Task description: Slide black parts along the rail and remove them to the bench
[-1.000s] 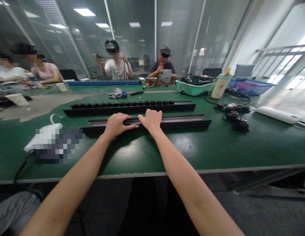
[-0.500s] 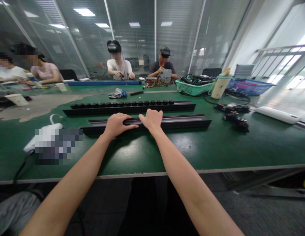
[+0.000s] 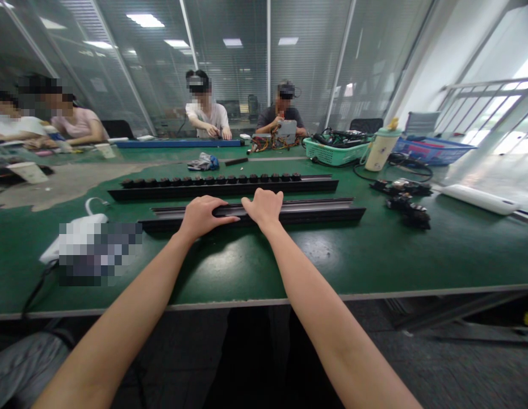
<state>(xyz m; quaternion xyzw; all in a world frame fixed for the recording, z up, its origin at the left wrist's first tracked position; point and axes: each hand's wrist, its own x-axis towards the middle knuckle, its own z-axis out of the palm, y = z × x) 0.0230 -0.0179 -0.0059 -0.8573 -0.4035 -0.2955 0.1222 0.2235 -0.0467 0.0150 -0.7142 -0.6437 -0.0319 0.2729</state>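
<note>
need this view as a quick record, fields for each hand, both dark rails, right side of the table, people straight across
left hand: on the near rail, thumb along its near side
right hand: on the same rail, fingers partly hidden
far rail: beyond it, carrying a row of dark round pieces
right side: green basket, lidded cup, blue basket
across: person in white top, person in dark top
</note>
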